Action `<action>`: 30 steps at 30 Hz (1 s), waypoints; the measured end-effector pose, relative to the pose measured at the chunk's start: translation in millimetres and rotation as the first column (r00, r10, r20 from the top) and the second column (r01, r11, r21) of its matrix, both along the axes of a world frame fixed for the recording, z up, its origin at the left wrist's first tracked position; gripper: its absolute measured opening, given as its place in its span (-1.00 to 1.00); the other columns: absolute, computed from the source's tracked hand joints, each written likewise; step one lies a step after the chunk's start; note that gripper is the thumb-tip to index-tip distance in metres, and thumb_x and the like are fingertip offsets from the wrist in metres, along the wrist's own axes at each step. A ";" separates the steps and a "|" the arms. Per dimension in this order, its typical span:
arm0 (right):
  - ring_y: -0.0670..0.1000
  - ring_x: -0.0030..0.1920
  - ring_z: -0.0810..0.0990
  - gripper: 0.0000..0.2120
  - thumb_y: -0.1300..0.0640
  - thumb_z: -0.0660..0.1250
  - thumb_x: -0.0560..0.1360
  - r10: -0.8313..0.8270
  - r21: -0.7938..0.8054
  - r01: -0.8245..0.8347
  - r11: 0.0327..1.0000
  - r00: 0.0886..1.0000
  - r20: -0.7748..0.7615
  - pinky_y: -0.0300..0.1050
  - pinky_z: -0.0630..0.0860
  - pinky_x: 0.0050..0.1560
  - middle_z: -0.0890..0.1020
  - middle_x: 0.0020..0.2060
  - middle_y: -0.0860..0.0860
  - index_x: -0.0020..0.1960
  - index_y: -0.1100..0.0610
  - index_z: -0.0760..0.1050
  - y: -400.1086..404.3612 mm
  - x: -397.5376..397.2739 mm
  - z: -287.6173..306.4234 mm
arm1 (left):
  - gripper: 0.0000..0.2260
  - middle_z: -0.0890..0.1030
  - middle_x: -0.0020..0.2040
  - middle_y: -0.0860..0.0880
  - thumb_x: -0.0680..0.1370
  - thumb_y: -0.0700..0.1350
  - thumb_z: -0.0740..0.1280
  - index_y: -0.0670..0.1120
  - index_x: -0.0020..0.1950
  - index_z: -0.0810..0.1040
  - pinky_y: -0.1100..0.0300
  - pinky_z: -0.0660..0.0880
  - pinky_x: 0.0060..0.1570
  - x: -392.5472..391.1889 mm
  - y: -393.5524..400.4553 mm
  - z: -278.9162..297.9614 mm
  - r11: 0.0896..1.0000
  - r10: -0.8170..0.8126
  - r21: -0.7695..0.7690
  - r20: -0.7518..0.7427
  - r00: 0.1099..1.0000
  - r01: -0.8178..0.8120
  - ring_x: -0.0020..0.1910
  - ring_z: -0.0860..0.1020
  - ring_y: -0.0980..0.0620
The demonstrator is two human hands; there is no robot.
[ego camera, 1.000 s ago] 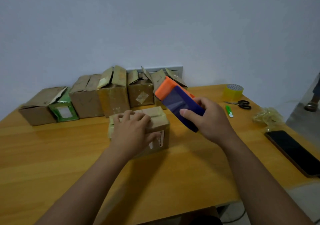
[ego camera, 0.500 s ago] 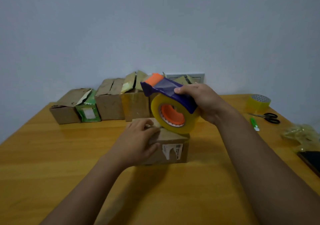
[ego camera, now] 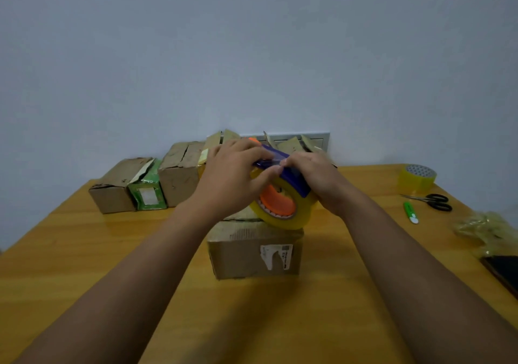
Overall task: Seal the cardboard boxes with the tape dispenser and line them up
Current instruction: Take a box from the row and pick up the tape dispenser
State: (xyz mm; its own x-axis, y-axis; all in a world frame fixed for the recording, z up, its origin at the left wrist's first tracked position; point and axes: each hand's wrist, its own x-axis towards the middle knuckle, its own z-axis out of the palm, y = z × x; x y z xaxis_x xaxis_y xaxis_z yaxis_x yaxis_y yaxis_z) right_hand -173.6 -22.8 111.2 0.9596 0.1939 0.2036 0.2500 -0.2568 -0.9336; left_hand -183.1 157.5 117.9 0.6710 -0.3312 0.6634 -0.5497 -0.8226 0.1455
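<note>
Both my hands are on the tape dispenser [ego camera: 283,192], held just above the cardboard box [ego camera: 253,248] at mid-tabletop. My right hand [ego camera: 316,180] is wrapped around the blue body; my left hand [ego camera: 234,177] has its fingers curled over the front end, thumb on the yellow roll. The roll's bottom edge looks to be touching the box top, but I can't tell for sure. A row of boxes [ego camera: 145,184] sits along the far edge, partly hidden behind my hands. Near the far right corner: a spare tape roll [ego camera: 417,178], scissors [ego camera: 433,201], a green pen [ego camera: 410,212]. The tabletop [ego camera: 84,251] is wood.
</note>
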 end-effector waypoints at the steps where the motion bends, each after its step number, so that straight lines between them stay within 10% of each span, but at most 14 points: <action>1: 0.07 -0.13 0.59 -0.83 0.01 0.27 0.56 0.015 -0.008 -0.015 1.000 1.000 -0.002 0.02 0.50 -0.07 0.64 -0.18 0.04 -0.08 0.06 0.58 -0.9 0.0 0.1 | -0.73 0.57 0.06 0.14 0.57 0.20 0.25 0.10 0.10 0.63 0.10 0.21 0.09 2.0 1.6 1.9 0.999 -0.007 -0.035 0.000 1.000 0.007 0.10 0.46 0.07; 6: 0.13 -0.07 0.67 -0.68 -0.15 0.21 0.59 0.089 0.005 -0.089 0.996 0.996 0.004 0.06 0.57 0.01 0.70 -0.09 0.06 0.08 0.03 0.60 -1.5 2.3 1.7 | -0.77 0.56 -0.17 0.15 0.58 0.09 0.17 0.10 -0.08 0.61 -0.10 0.43 0.01 3.4 0.3 11.8 0.990 -0.015 -0.141 -0.018 1.000 0.012 -0.13 0.50 0.09; 11: 0.17 -0.04 0.65 -0.69 -0.17 0.20 0.59 0.091 0.019 -0.092 0.996 0.996 0.010 0.11 0.57 0.05 0.70 -0.08 0.08 0.09 0.00 0.58 -1.4 4.4 -0.1 | -0.69 0.51 0.03 0.13 0.46 -0.04 0.13 0.04 0.11 0.56 -0.09 0.36 0.17 -0.4 1.3 12.7 0.977 -0.084 -0.201 -0.083 0.993 0.065 0.04 0.44 0.12; 20: 0.10 -0.12 0.66 -0.57 -0.25 0.14 0.57 0.073 0.000 -0.073 0.997 0.997 0.019 -0.06 0.55 -0.07 0.69 -0.14 0.08 0.06 0.06 0.59 2.3 6.0 -0.2 | -0.83 0.59 0.03 -0.03 0.59 -0.05 0.22 -0.05 0.10 0.55 0.02 0.37 -0.05 11.7 -1.4 5.0 0.989 0.126 0.044 0.275 0.953 -0.143 -0.10 0.55 -0.09; 24: 0.08 -0.10 0.66 -0.37 -0.46 0.20 0.36 0.012 -0.019 -0.012 1.000 0.999 0.044 -0.09 0.53 -0.11 0.66 -0.07 0.11 0.12 0.02 0.52 -0.5 5.6 -3.7 | -0.89 0.54 -0.03 -0.10 0.62 -0.13 0.21 -0.13 0.02 0.50 -0.02 0.47 -0.22 13.8 3.8 15.3 0.960 0.164 -0.263 0.233 0.959 -0.100 -0.22 0.53 -0.16; 30: -0.06 -0.02 0.62 -0.51 -0.27 0.33 0.39 -0.074 -0.071 0.087 0.994 0.983 0.168 -0.19 0.63 -0.14 0.54 0.02 -0.16 0.24 -0.09 0.43 -12.2 0.8 -11.1 | -0.91 0.56 0.01 0.01 0.62 -0.10 0.25 -0.06 0.07 0.52 0.15 0.46 -0.22 22.2 32.9 24.8 0.869 0.248 -0.475 0.176 0.953 -0.139 -0.20 0.59 0.01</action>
